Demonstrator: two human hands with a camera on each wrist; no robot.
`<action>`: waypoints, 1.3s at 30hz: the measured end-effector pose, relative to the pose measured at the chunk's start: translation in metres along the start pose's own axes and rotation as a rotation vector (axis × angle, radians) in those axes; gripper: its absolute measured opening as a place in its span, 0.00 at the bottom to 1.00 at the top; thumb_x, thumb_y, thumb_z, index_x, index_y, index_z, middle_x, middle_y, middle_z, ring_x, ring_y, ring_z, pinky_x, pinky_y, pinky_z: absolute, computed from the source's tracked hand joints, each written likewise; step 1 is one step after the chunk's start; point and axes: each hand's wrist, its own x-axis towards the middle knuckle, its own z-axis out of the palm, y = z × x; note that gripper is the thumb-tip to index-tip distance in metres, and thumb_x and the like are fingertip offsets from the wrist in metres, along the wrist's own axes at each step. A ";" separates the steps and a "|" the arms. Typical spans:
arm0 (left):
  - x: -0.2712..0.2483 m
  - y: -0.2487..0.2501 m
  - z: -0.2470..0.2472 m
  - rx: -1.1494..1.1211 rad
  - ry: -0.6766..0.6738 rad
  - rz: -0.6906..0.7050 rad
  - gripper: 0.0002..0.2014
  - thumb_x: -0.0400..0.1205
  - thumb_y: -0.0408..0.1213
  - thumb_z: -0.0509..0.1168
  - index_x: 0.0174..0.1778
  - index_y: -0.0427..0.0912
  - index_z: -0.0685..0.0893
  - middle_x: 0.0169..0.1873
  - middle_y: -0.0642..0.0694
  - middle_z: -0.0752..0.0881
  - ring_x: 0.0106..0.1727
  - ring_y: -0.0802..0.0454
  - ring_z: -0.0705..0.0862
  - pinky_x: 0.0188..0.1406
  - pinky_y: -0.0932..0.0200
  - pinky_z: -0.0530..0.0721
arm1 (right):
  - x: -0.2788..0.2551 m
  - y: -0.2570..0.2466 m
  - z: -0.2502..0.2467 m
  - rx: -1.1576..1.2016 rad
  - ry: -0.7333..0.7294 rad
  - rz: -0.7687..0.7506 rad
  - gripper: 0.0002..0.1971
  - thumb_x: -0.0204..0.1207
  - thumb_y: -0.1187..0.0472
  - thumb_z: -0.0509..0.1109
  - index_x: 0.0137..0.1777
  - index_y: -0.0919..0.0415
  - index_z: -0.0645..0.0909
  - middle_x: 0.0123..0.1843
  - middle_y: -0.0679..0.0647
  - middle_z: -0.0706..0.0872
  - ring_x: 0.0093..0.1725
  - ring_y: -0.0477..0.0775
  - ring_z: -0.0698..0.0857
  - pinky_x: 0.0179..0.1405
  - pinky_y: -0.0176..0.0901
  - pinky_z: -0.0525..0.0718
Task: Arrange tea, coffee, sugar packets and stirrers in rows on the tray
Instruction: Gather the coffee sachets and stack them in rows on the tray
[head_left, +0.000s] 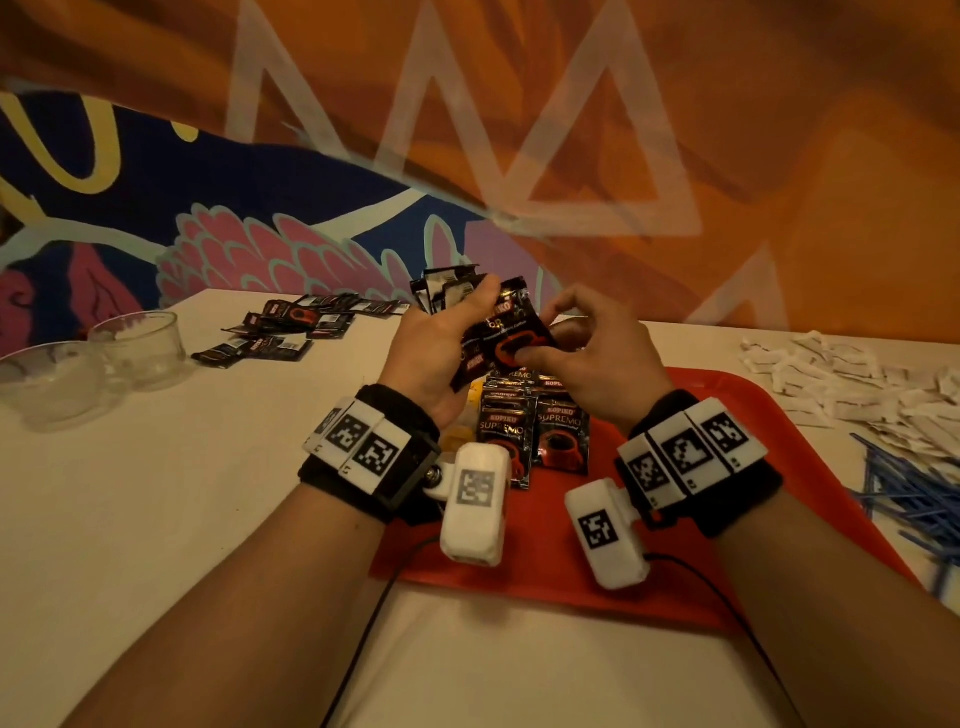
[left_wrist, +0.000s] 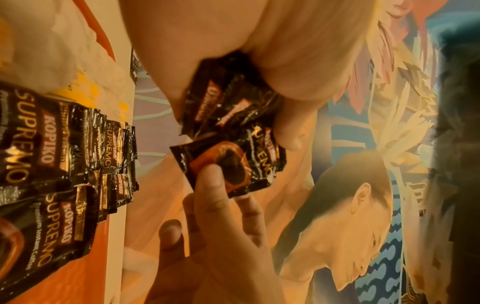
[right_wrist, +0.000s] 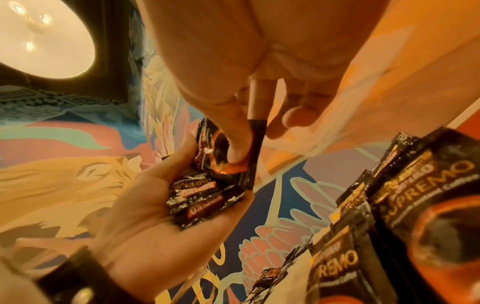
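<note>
The white tabletop (head_left: 156, 519) carries a red plastic tray (head_left: 675, 545) at its near edge, a little to the right of the middle. At the right edge of the tabletop lies a heap of small white paper sugar packets (head_left: 841, 384), and just nearer than it a loose bundle of thin blue plastic stirrers (head_left: 909, 493). Two clear glass bowls (head_left: 98, 358) stand by the left edge, and some black coffee sachets (head_left: 291, 327) lie scattered toward the far edge. On the left part of the tray, black "Kopiko Supremo" sachets (head_left: 535, 431) lie in overlapping rows (beside them something yellow and white, too blurred to name). Above these rows, the left hand (head_left: 441, 343) grips a fan of the same sachets (head_left: 447, 291). The right hand (head_left: 587, 353) pinches one black sachet with a red cup picture (head_left: 514, 338) between thumb and forefinger, at the front of that fan.
</note>
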 end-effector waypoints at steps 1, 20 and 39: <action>0.001 -0.001 -0.001 0.022 0.011 -0.009 0.08 0.83 0.34 0.69 0.54 0.34 0.85 0.42 0.40 0.89 0.45 0.43 0.90 0.40 0.52 0.90 | 0.000 0.000 0.000 -0.022 -0.008 -0.012 0.14 0.67 0.63 0.84 0.42 0.50 0.80 0.38 0.50 0.92 0.41 0.47 0.90 0.43 0.43 0.84; 0.006 -0.001 -0.005 0.121 -0.023 0.008 0.04 0.83 0.25 0.67 0.48 0.38 0.83 0.42 0.44 0.88 0.46 0.46 0.89 0.46 0.48 0.89 | 0.002 0.007 -0.009 -0.157 -0.056 -0.056 0.09 0.69 0.65 0.82 0.41 0.49 0.89 0.39 0.40 0.89 0.44 0.39 0.86 0.44 0.28 0.77; 0.010 0.001 -0.011 0.247 -0.085 0.043 0.05 0.84 0.27 0.67 0.52 0.39 0.85 0.40 0.45 0.89 0.44 0.48 0.90 0.42 0.51 0.91 | -0.002 -0.006 -0.017 -0.346 -0.211 -0.065 0.07 0.72 0.63 0.80 0.48 0.53 0.93 0.41 0.40 0.90 0.41 0.33 0.86 0.41 0.23 0.78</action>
